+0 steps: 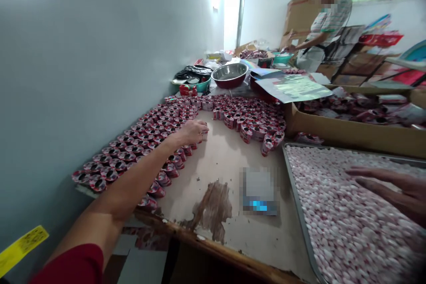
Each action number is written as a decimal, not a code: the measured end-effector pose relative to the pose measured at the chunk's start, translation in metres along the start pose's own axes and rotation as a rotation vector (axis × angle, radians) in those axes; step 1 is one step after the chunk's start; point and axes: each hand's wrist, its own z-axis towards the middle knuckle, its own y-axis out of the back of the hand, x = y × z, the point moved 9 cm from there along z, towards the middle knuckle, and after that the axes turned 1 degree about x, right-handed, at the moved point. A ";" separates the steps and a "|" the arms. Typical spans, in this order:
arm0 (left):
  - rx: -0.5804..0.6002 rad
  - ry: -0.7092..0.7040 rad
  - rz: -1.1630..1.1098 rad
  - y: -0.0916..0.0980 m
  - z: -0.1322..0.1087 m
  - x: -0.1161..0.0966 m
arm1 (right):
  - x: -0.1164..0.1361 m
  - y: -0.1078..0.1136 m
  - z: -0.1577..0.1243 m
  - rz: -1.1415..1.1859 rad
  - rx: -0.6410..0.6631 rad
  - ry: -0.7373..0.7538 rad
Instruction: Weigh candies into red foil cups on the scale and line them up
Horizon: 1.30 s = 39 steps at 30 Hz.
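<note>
In the head view, my left hand (pixel 194 131) reaches forward across the desk (pixel 222 155), its fingers bent around one small packet (pixel 204 133) at the inner edge of the left-hand rows. Those red and pale packets (pixel 133 148) stand upright, packed close together along the wall side, with dark openings showing at their tops. A second group of packets (pixel 256 120) stands farther right, with a strip of bare desk between the two.

My right hand (pixel 396 188) is open, fingers stretched out, over a metal tray (pixel 298 204) heaped with small white and pink pieces (pixel 346 217); I can't tell whether my fingertips touch them. Just behind the tray sits a cardboard box (pixel 356 128) full of more wrapped packs (pixel 362 102). Past the packets I see a metal bowl (pixel 229 73) and a shiny sheet (pixel 296 88), and beyond them another person (pixel 328 22) stands, arms reaching forward.
</note>
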 end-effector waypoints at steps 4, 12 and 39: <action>-0.196 0.260 0.044 0.052 0.009 0.080 | 0.085 -0.075 0.067 -0.088 0.222 0.135; -0.311 0.899 0.129 0.092 -0.009 0.281 | 0.141 -0.278 0.197 0.039 0.519 0.323; 0.138 0.568 0.099 0.020 0.168 0.291 | 0.260 -0.566 0.498 -0.499 0.742 0.372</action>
